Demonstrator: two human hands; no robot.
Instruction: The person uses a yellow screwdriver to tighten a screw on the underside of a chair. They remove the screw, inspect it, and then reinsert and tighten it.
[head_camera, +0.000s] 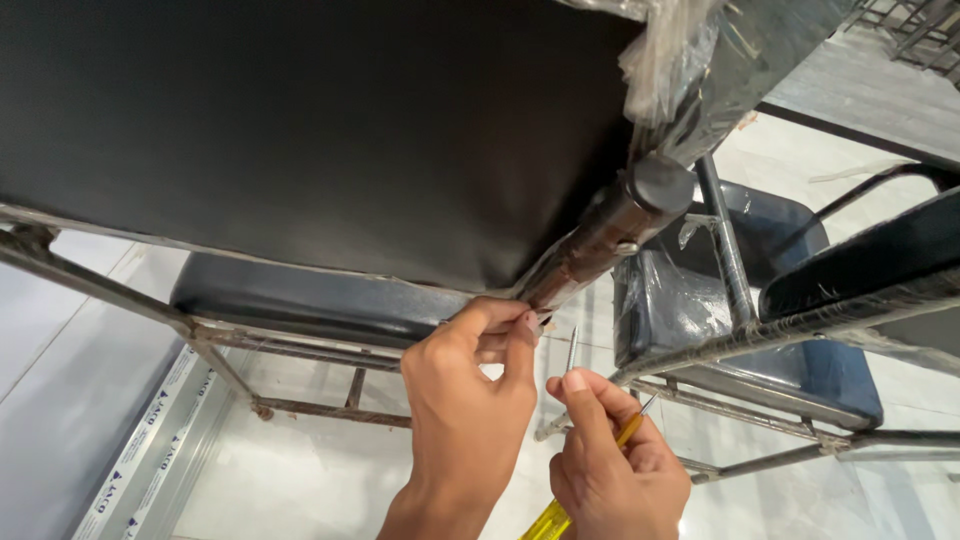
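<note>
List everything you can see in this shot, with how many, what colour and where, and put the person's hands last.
Seat pad: one, black, overhead, upper left.
Chair leg: one, rusty brown with black end cap, centre.
Plastic wrap: clear, torn, top right of the pad.
Chairs: at least two more, dark padded seats, metal frames, behind and right.
Metal rails: silver, floor, lower left.
Floor: white tiles.
Screwdriver: one, yellow handle, tip pointing up near the leg.
Left hand: pinching at the leg's base.
Right hand: gripping the screwdriver.
</note>
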